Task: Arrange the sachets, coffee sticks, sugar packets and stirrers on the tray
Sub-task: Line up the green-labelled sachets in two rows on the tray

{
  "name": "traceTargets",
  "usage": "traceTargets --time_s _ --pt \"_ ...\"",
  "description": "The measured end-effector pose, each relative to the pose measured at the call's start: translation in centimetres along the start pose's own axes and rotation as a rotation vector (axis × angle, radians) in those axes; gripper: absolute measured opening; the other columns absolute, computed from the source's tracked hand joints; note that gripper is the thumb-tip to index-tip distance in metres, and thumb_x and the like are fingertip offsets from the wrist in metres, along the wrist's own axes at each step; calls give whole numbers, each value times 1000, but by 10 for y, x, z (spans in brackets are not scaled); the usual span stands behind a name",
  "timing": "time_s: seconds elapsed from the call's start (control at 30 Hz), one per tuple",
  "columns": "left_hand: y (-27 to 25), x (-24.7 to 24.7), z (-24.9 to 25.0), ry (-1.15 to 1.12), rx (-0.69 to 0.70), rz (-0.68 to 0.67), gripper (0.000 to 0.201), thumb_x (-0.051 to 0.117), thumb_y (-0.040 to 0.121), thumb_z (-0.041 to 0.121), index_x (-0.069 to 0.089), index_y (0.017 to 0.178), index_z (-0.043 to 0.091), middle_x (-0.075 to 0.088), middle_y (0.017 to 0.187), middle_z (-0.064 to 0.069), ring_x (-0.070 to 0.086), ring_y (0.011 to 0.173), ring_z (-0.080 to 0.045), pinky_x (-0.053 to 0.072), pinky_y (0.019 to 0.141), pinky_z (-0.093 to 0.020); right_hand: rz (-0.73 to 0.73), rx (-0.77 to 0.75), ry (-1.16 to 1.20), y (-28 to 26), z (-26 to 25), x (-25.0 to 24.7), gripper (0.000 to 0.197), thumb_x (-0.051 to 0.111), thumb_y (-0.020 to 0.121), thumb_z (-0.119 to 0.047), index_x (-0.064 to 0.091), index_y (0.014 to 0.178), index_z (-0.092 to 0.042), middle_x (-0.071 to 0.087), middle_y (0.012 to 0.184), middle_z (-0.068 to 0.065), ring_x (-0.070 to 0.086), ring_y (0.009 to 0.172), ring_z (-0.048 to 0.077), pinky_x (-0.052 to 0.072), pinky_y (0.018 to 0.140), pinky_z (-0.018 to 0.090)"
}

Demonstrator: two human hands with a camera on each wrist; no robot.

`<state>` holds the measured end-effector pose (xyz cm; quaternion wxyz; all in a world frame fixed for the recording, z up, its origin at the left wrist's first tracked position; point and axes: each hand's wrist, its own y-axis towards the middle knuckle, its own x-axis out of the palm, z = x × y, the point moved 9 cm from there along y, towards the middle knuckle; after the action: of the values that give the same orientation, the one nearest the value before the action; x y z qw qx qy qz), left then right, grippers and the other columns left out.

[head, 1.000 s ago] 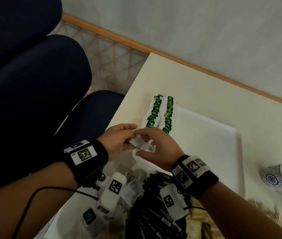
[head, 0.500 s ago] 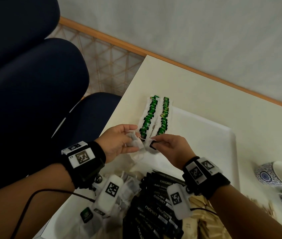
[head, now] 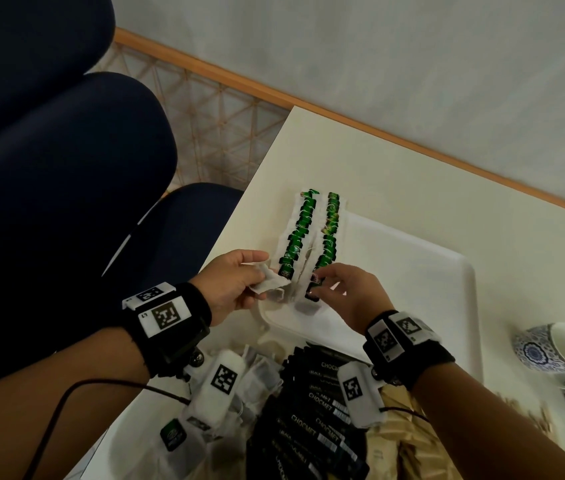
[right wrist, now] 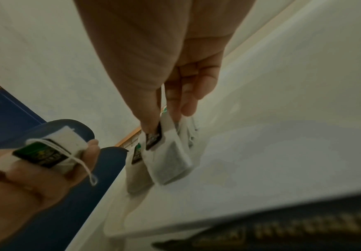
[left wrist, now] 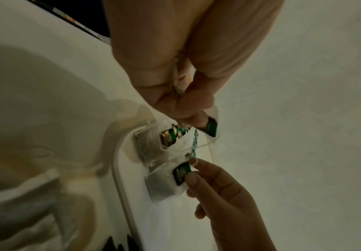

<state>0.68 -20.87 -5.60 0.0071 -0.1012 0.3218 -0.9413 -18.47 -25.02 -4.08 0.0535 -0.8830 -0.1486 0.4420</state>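
Observation:
Two rows of tea-bag sachets [head: 312, 233] with green tags lie along the left edge of the white tray [head: 412, 292]. My right hand [head: 319, 289] pinches the dark tag [right wrist: 153, 137] of a tea bag [right wrist: 170, 163] at the near end of the right row, with the bag low over the tray. Just left of the rows, my left hand [head: 257, 275] grips another tea bag [head: 269, 284] by its folded paper; its green tag and string [right wrist: 44, 152] show in the right wrist view. Whether a second bag is in that hand is hidden.
A pile of black coffee sticks [head: 319, 410], brown packets [head: 395, 452] and loose tea bags [head: 260, 375] lies near me. Blue-patterned cups [head: 558, 351] stand at the right, with wooden stirrers [head: 516, 407] beside them. Dark blue chairs [head: 66, 168] stand left of the table edge [head: 239, 230].
The hands were together on the tea bags and have parted. My right hand has carried one bag to the near end of the right row; my left keeps the other.

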Motion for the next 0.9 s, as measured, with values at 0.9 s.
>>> traceTargets --time_s 0.9 --pt "-4 21 8 654 239 -103 16 75 81 26 71 65 29 58 50 20 47 45 7 33 49 -9 -1 -16 406 -10 -36 0 10 71 83 -18 71 84 -28 67 66 -6 60 59 5 50 61 17"
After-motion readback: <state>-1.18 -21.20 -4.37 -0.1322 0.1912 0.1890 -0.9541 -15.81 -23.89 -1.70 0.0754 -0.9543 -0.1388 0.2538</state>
